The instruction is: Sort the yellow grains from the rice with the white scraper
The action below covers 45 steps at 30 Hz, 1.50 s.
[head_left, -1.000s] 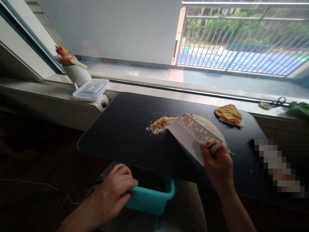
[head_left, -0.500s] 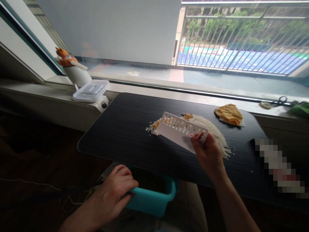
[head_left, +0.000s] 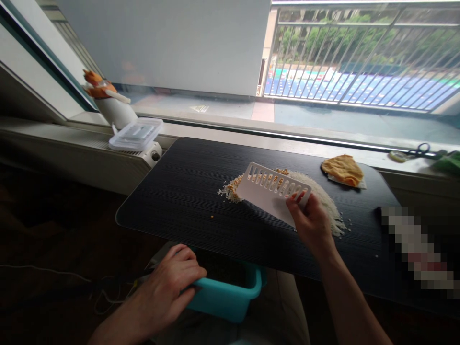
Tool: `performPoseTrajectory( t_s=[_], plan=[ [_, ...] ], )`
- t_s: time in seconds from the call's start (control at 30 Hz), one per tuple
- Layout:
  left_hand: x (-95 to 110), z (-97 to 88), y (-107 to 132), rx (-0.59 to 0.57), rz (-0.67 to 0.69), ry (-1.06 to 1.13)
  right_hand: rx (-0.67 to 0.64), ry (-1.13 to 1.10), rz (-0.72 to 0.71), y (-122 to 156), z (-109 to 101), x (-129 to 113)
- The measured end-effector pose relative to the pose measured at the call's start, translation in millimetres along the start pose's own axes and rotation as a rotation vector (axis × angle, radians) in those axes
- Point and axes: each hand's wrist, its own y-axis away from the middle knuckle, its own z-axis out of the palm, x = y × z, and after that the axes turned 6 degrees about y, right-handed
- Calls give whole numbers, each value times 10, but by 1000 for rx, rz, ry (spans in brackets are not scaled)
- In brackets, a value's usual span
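Observation:
My right hand (head_left: pixel 311 215) is closed on the right end of a white slotted plastic scraper (head_left: pixel 268 196), which is tilted over the black table (head_left: pixel 168 191). Behind and under the scraper spreads a pile of white rice-like grains (head_left: pixel 323 201), with yellow kernels (head_left: pixel 282 171) at its far edge. A smaller heap of mixed grains (head_left: pixel 233 188) lies by the scraper's left end. One yellow kernel (head_left: pixel 212 216) sits alone nearer the front. Below the table edge, my left hand (head_left: pixel 181 270) is wrapped over the rim of a turquoise tub (head_left: pixel 233 287); the tub's dark contents are unclear.
A folded yellow cloth (head_left: pixel 343 170) lies at the table's back right. Scissors (head_left: pixel 422 150) and a tape roll (head_left: pixel 398 155) rest on the sill. At left, a clear plastic box (head_left: pixel 136 134) sits on the radiator (head_left: pixel 72 139) beside a white container with an orange top (head_left: pixel 113 108).
The scraper has shifted slightly right and tilted, its slotted edge rising a little. A single yellow kernel now lies on the table in front. My left hand stays on the tub.

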Motion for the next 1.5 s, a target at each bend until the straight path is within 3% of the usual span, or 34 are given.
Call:
performPoseTrajectory(
  t_s=[0.33,0.47,0.7,0.83,0.93,1.07,1.13,1.23,1.4,1.5],
  plan=[
    [4,-44,6,17,-2,-12,-16,-80,-16,125,-105,-80],
    [-105,-87,116,78,-7,-81,-192,-127,-64,266,35,-170],
    [-413,-263,462,190,-2,-208,-501,-131,-163,511,633,-408],
    [-388,-282,519,216,-51,-193,-647,-73,-189,582,598,-459],
    [-302,-230,461,185,-40,-150,-541,-54,-176,572,377,-386],
    [-187,-130,321,157,-24,-103,-134,-14,-120,449,88,-216],
    [-136,-90,248,120,-23,-67,-8,32,-89,376,-2,-145],
    [-69,-59,153,70,-12,-33,39,48,-76,313,-67,-77],
    [-10,-51,66,42,12,-20,-19,-11,-56,313,-88,-31],
    [-6,-48,59,31,13,-18,16,-27,-43,285,-89,-28]
  ],
)
